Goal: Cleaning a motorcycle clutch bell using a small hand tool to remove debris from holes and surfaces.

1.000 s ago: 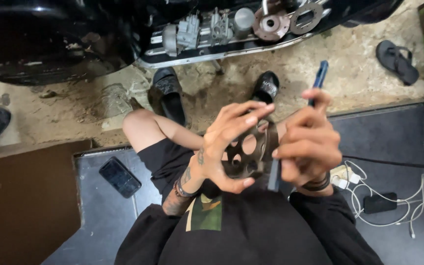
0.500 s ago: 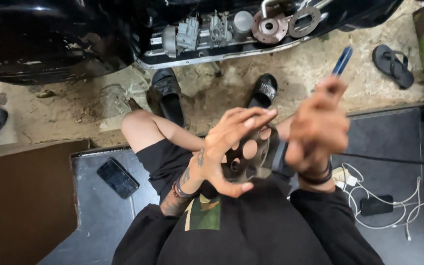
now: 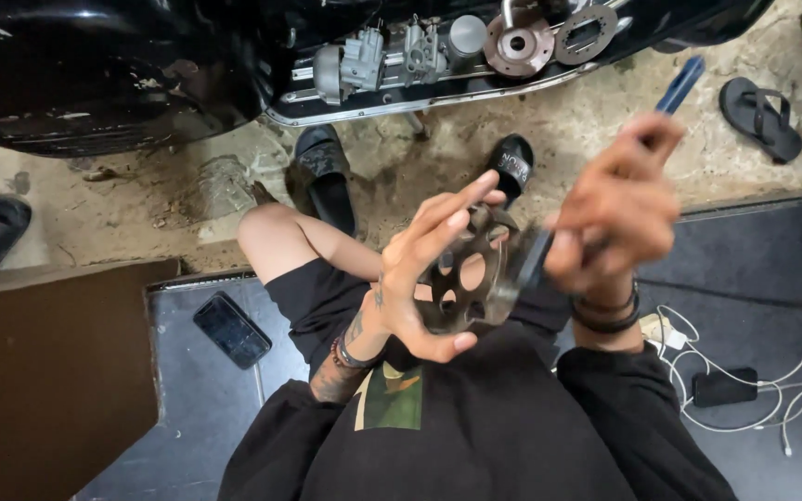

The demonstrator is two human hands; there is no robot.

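Observation:
My left hand point(image 3: 424, 269) grips a round dark metal disc with several round holes point(image 3: 471, 278), held edge-up in front of my chest. My right hand point(image 3: 619, 199), blurred with motion, is closed around a blue-handled tool point(image 3: 678, 85); the handle sticks up to the upper right and the tool's lower end meets the right rim of the disc. I sit with my knees bent, and black sandals on my feet point(image 3: 322, 176) rest on the sandy ground.
A black tray point(image 3: 438, 88) ahead carries metal engine parts and two ring plates. A phone point(image 3: 231, 329) lies on the dark mat at my left. A second phone with white cables point(image 3: 724, 385) is at the right. Loose sandals point(image 3: 761, 116) lie around.
My right hand with the blue-handled tool has swung up and to the right. The left hand keeps the disc in about the same place, with its fingers spread wider.

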